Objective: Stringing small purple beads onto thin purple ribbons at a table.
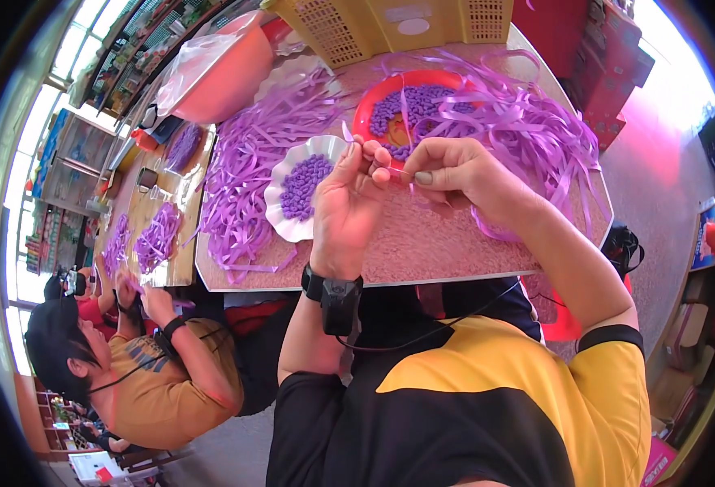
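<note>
Folding a purple ribbon [391, 169] bit, pinched tight between left hand [345, 207] and right hand [455, 172].
Next likely: drop piece into white dish [286, 223] just left of grip.

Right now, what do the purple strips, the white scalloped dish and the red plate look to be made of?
Purple strips: thin glossy ribbon, likely plastic; they curl and catch light. White scalloped dish: looks like thin moulded plastic or foam, matte; cannot tell which. Red plate: smooth, shiny, probably plastic. Both hold small purple folded pieces.

Single head-worn fisheye view, looking steeply down, close over the table [422, 243]
</note>
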The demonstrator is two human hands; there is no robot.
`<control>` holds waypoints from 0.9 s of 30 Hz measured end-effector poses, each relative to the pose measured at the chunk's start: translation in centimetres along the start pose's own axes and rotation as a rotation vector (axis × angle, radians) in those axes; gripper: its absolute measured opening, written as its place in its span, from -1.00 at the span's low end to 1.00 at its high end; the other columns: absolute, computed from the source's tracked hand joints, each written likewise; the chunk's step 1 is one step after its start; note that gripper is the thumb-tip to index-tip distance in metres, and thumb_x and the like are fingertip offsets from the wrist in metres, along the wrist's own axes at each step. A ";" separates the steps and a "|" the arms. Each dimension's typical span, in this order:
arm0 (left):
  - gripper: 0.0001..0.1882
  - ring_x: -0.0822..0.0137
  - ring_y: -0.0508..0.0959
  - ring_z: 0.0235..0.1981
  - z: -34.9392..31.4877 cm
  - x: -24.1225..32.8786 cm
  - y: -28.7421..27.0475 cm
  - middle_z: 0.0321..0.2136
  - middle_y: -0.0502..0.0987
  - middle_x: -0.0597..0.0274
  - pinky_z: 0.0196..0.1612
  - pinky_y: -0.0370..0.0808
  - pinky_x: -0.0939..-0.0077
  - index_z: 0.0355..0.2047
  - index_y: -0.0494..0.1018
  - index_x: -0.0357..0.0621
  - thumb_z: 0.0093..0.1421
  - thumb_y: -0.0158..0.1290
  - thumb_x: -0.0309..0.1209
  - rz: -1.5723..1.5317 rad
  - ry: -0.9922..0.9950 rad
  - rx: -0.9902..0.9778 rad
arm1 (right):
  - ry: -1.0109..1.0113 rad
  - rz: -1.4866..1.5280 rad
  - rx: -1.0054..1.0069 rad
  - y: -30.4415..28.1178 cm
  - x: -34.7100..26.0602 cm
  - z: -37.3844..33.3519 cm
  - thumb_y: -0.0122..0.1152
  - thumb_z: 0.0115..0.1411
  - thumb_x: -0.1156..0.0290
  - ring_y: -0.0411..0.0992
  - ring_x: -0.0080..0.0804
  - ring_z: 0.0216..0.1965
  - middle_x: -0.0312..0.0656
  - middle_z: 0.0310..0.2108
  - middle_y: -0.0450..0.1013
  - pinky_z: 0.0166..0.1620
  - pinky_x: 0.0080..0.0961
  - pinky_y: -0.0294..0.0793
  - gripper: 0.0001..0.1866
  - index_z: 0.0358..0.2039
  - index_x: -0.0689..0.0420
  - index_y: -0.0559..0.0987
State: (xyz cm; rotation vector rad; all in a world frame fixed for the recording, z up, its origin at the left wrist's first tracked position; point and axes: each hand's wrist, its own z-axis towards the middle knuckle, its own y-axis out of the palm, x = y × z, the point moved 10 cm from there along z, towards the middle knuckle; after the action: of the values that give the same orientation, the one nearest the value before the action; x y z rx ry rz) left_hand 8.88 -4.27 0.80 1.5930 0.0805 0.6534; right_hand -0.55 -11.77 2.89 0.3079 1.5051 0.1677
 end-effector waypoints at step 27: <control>-0.86 0.56 0.35 -0.60 1.2 -1.5 0.6 -0.54 0.44 0.34 -0.64 0.24 0.64 -0.23 0.51 -0.31 0.22 0.13 -0.50 0.611 0.048 0.173 | -0.692 -1.129 0.471 -1.5 -7.5 -2.8 0.23 0.10 0.70 0.51 -0.26 -0.36 -0.14 -0.39 0.51 -0.28 -0.44 0.49 -0.79 -0.25 0.18 0.64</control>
State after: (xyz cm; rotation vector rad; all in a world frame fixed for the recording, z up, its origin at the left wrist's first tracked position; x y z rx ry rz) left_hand 7.99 -6.04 0.89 1.7765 -0.3360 1.1813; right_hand -3.95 -15.12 9.45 -0.1467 0.8232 -1.0949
